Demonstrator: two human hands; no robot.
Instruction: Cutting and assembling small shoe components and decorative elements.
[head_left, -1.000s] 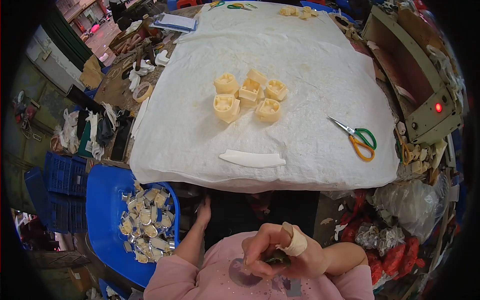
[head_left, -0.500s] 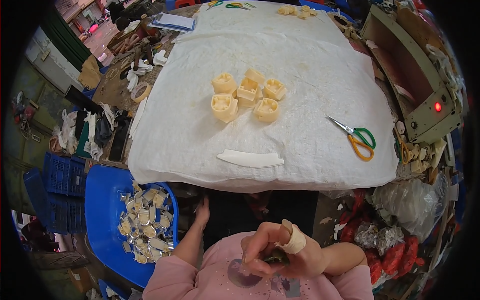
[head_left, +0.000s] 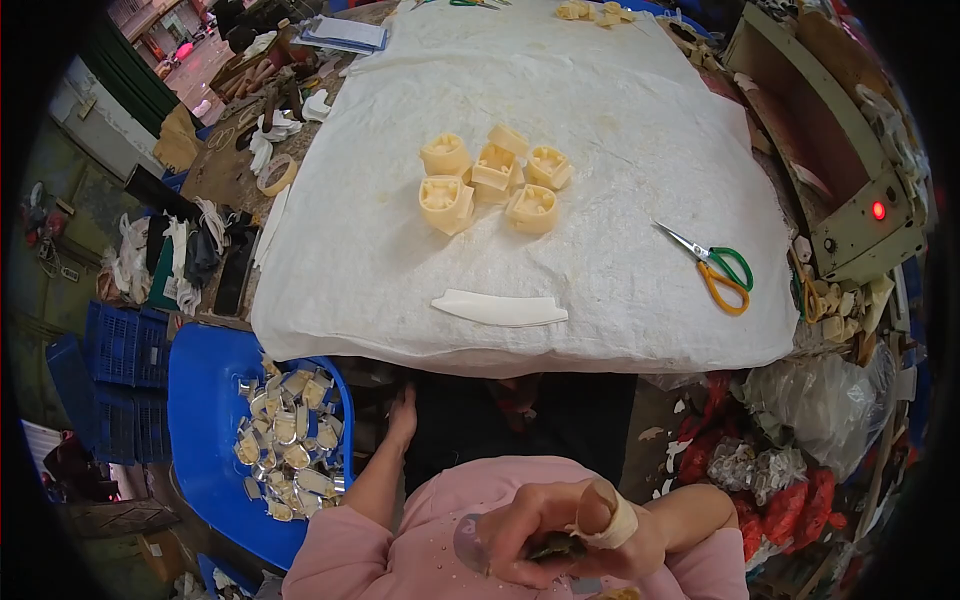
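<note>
Your right hand (head_left: 575,530) is raised before your chest, near the lower edge of the view, and its fingers are curled together around a small dark thing (head_left: 556,546), which is held there mostly hidden, so I cannot tell what it is. One finger of this hand carries a pale wrap (head_left: 610,525). Your left hand (head_left: 402,418) hangs low, just beside your dark-clothed lap (head_left: 520,425); it is partly seen, and I cannot tell whether its fingers are apart or together, or whether they hold something. In front of you the table has a white sheet (head_left: 640,150), and on it, near the near edge, lies a curved white strip (head_left: 500,308). Farther from you, six cream-coloured hollow pieces (head_left: 531,212) are grouped closely. To the right lie scissors (head_left: 718,270) with one green and one orange handle, their points directed away from you. On your left, a blue tub (head_left: 205,400) contains many metal-and-cream parts (head_left: 298,430) in a loose heap.
</note>
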